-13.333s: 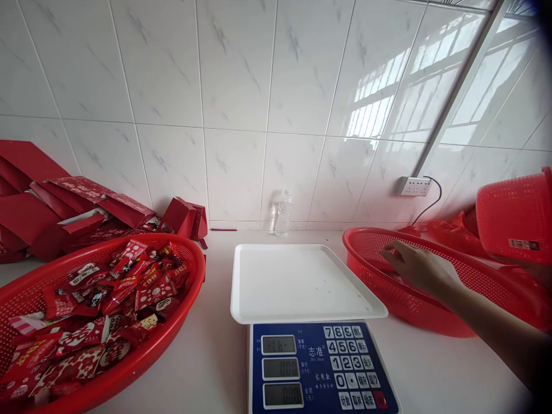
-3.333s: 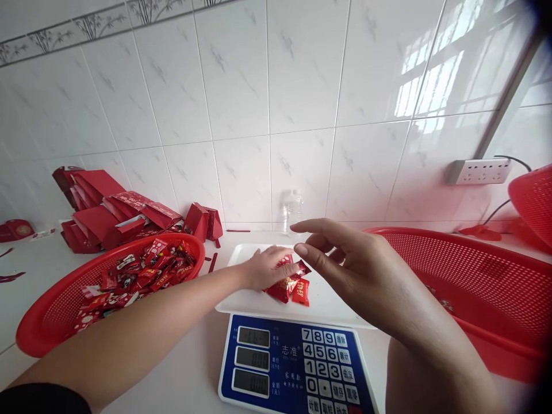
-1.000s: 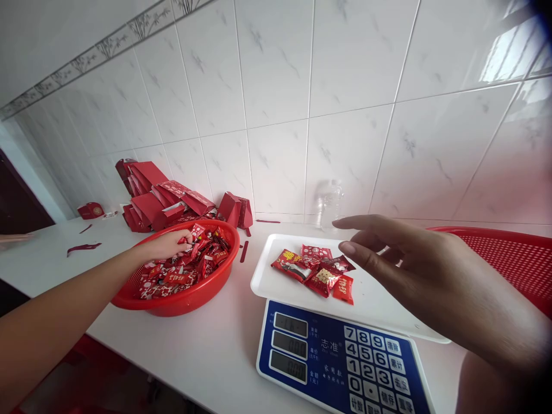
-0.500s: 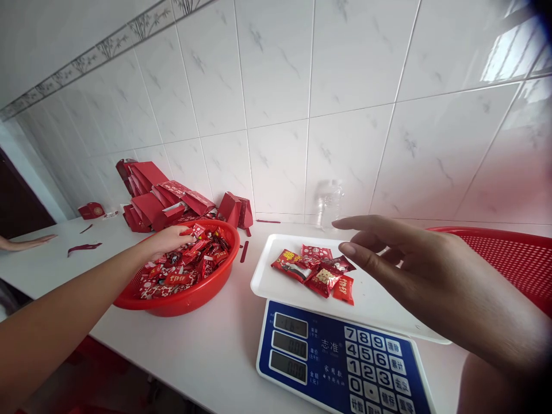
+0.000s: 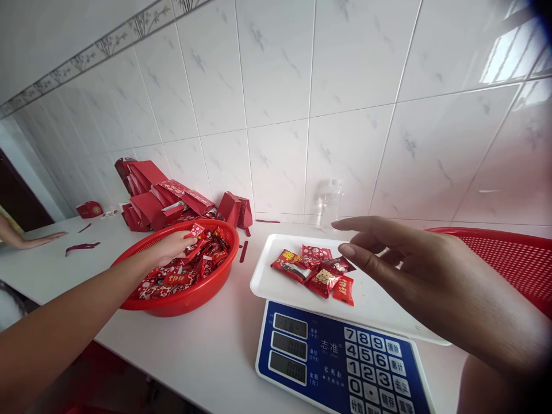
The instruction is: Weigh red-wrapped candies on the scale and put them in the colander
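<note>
My left hand (image 5: pixel 172 247) reaches into the red plastic basket (image 5: pixel 194 300) on the left, its fingers closed on a small red candy packet (image 5: pixel 196 230) at the top of a heap of similar wrapped candies (image 5: pixel 176 278). The fingertips are partly hidden among the wrappers. My right hand (image 5: pixel 399 264) hovers over the right part of a white weighing tray (image 5: pixel 271 250), fingers apart and holding nothing. Several red candy packets (image 5: pixel 323 278) lie together on the tray. In front of it is the blue keypad panel of the digital scale (image 5: pixel 330 368), with three small displays.
Red folded paper boxes (image 5: pixel 161 198) are piled against the tiled wall behind the basket. A clear plastic bottle (image 5: pixel 332 204) stands behind the tray. Another red basket (image 5: pixel 504 259) is at the right. Another person's hand (image 5: pixel 41 240) rests on the table at far left.
My left hand has shifted slightly right and deeper among the candies. My right hand has barely moved. The other person's hand has slid further into view from the left.
</note>
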A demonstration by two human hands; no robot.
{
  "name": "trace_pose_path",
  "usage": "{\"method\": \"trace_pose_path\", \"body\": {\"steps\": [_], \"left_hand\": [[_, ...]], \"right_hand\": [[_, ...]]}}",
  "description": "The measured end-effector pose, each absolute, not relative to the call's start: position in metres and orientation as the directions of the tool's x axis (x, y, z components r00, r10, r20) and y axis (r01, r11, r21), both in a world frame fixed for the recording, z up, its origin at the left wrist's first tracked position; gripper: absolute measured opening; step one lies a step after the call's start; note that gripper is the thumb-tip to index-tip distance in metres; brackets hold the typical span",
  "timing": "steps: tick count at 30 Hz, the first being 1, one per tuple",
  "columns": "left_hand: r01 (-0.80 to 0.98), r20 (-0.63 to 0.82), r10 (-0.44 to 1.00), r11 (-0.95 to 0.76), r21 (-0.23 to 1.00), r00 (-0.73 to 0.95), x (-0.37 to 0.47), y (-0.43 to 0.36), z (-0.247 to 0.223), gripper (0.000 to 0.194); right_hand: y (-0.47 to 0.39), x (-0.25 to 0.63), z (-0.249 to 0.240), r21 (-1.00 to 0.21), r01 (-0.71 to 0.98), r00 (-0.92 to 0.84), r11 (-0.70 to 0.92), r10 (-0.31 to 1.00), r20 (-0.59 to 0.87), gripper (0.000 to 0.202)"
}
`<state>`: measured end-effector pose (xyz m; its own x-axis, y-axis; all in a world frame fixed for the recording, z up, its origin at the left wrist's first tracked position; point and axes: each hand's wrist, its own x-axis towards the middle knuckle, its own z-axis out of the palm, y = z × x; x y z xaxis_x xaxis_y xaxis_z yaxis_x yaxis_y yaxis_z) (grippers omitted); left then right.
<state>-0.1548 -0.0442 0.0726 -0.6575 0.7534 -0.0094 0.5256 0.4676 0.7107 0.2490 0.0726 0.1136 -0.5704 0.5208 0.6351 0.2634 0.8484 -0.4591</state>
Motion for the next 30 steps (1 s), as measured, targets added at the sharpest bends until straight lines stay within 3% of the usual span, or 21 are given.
{"method": "trace_pose_path", "body": {"steps": [9,15,19,23,26,28,30], "left_hand": [[0.766,-0.067,0.819,0.559,0.317,-0.57,-0.159,-0.035,0.037,0.017],[0.791,-0.033,0.815,0.57,0.224,-0.578,-0.161,-0.036,0.034,0.017],[0.764,0.053,0.785,0.583,0.275,-0.618,-0.159,-0.036,0.055,0.023],[0.757,0.124,0.791,0.509,0.41,-0.599,-0.134,-0.036,0.084,0.025],[0.768,0.212,0.833,0.334,0.546,-0.512,-0.091,-0.036,0.102,0.032],[0.688,0.295,0.867,0.072,0.722,-0.401,-0.055,-0.035,0.109,0.029],[0.61,0.293,0.915,-0.069,0.79,-0.276,-0.02,-0.033,0.111,0.028]], "right_hand": [[0.072,0.25,0.114,-0.459,0.288,-0.576,0.84,0.535,0.618,0.035],[0.07,0.249,0.114,-0.459,0.299,-0.568,0.837,0.542,0.619,0.036],[0.071,0.251,0.114,-0.457,0.318,-0.569,0.831,0.553,0.609,0.037],[0.073,0.252,0.112,-0.445,0.316,-0.574,0.838,0.542,0.613,0.036],[0.074,0.248,0.11,-0.447,0.31,-0.584,0.839,0.539,0.607,0.033],[0.074,0.244,0.109,-0.46,0.303,-0.591,0.835,0.543,0.597,0.033],[0.072,0.241,0.108,-0.474,0.293,-0.599,0.83,0.546,0.586,0.034]]}}
